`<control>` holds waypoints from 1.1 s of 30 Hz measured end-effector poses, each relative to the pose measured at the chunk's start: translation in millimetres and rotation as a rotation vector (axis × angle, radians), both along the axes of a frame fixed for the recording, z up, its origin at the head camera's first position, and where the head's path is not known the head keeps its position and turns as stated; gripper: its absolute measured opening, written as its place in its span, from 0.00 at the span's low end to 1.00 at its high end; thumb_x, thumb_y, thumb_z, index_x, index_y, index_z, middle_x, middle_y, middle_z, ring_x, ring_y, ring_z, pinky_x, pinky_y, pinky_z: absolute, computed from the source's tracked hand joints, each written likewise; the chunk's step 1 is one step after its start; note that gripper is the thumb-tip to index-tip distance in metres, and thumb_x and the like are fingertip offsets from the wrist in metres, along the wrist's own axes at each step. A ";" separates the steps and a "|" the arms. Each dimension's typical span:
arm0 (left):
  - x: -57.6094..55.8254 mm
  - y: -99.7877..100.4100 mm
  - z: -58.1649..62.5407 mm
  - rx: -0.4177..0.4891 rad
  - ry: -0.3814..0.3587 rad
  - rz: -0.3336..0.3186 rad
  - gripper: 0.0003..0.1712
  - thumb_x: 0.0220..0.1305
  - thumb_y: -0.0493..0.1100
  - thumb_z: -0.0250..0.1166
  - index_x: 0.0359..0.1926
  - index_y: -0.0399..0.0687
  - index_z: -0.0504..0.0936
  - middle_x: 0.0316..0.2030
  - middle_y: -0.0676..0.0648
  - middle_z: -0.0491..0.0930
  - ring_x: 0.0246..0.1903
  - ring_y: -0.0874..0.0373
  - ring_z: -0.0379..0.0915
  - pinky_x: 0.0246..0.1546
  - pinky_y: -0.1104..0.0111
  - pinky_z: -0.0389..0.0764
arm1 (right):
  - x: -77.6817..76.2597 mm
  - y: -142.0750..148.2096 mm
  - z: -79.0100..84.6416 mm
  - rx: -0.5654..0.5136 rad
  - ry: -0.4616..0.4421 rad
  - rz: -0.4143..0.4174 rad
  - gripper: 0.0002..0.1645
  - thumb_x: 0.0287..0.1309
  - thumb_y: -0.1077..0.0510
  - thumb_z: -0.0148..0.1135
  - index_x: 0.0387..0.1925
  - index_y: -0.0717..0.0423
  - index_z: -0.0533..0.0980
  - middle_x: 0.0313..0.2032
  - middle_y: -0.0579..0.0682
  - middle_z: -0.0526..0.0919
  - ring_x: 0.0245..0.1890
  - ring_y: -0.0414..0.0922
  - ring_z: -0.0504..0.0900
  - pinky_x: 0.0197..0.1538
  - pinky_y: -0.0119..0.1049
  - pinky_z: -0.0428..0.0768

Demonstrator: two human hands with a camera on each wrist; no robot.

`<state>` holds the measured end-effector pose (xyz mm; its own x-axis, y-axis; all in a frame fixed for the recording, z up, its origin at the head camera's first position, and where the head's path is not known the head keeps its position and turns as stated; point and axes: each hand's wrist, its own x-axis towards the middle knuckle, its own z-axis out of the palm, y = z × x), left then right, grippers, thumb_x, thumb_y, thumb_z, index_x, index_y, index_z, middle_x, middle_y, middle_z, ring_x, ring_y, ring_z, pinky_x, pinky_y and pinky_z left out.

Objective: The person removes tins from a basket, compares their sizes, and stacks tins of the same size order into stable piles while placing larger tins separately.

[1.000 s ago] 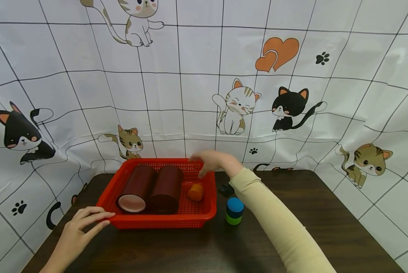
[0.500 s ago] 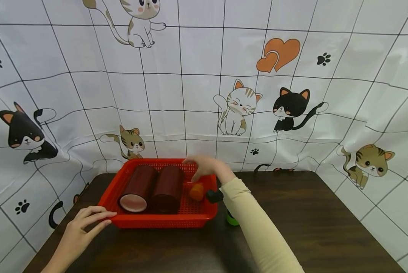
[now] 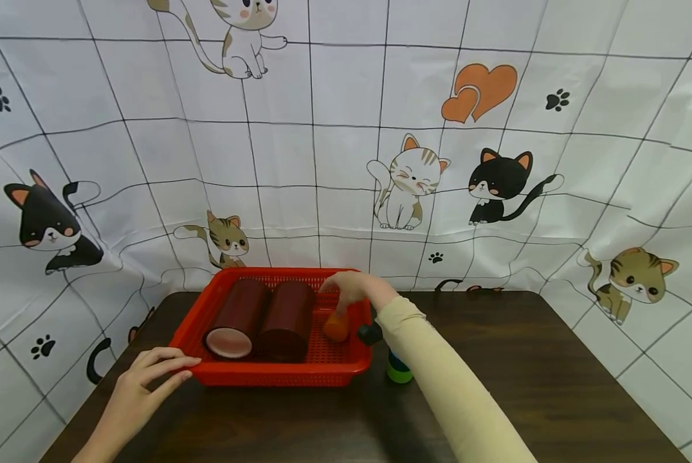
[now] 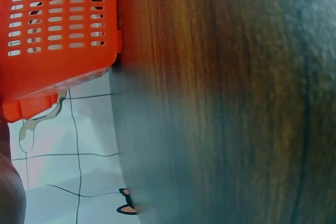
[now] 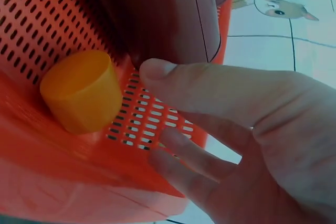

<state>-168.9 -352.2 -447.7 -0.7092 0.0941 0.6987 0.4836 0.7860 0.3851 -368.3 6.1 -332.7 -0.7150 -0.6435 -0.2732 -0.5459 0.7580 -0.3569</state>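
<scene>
A red perforated plastic basket [image 3: 276, 372] stands on the table. My left hand [image 3: 140, 389] rests its fingertips on the basket's front left corner, thumb low at the outer side; only a blurred edge of that hand shows in the left wrist view. Over the basket's right part my right hand [image 3: 354, 287] reaches down, fingers spread and slightly bent. Close below it lies a short orange cylinder [image 5: 81, 93], with a gap between it and the thumb in the right wrist view. Two large dark reddish-brown cylinders [image 3: 238, 312] lie side by side on the left, one with a pale end.
Right of the basket stands a small round blue and green thing [image 3: 400, 372], partly hidden behind the right sleeve [image 3: 438, 366]. A white cloth with cat pictures [image 3: 334, 161] hangs behind the dark wooden table [image 3: 554, 386].
My right hand has moved a little left and down, its fingertips closer to the orange cylinder. The right sleeve now covers more of the blue and green thing. My left hand stays at the corner.
</scene>
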 end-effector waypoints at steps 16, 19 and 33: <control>-5.8 4.0 -0.1 0.010 0.019 -0.038 0.27 0.43 0.28 0.76 0.42 0.61 0.89 0.42 0.60 0.78 0.46 0.76 0.63 0.47 0.84 0.62 | -1.9 -10.2 -3.5 0.194 -0.036 0.014 0.31 0.55 0.67 0.67 0.62 0.48 0.77 0.62 0.48 0.78 0.50 0.45 0.74 0.53 0.39 0.80; -4.6 2.0 -1.3 0.000 0.003 -0.015 0.27 0.43 0.28 0.77 0.42 0.62 0.89 0.42 0.61 0.78 0.47 0.77 0.63 0.47 0.85 0.61 | -1.5 -12.6 -7.1 0.189 -0.044 0.016 0.31 0.56 0.66 0.67 0.62 0.48 0.77 0.62 0.48 0.77 0.49 0.44 0.72 0.50 0.38 0.80; -0.5 0.0 2.1 -0.018 -0.011 0.022 0.28 0.43 0.28 0.77 0.43 0.64 0.89 0.43 0.63 0.77 0.46 0.78 0.62 0.47 0.87 0.61 | 3.7 -19.8 -15.5 0.281 -0.039 -0.074 0.30 0.52 0.64 0.69 0.59 0.45 0.79 0.59 0.49 0.79 0.49 0.45 0.73 0.51 0.40 0.82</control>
<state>-169.5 -352.2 -445.6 -0.7191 0.0910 0.6889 0.4617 0.8034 0.3759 -364.5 -13.7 -348.1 -0.7425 -0.4852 -0.4619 -0.4754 0.8674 -0.1470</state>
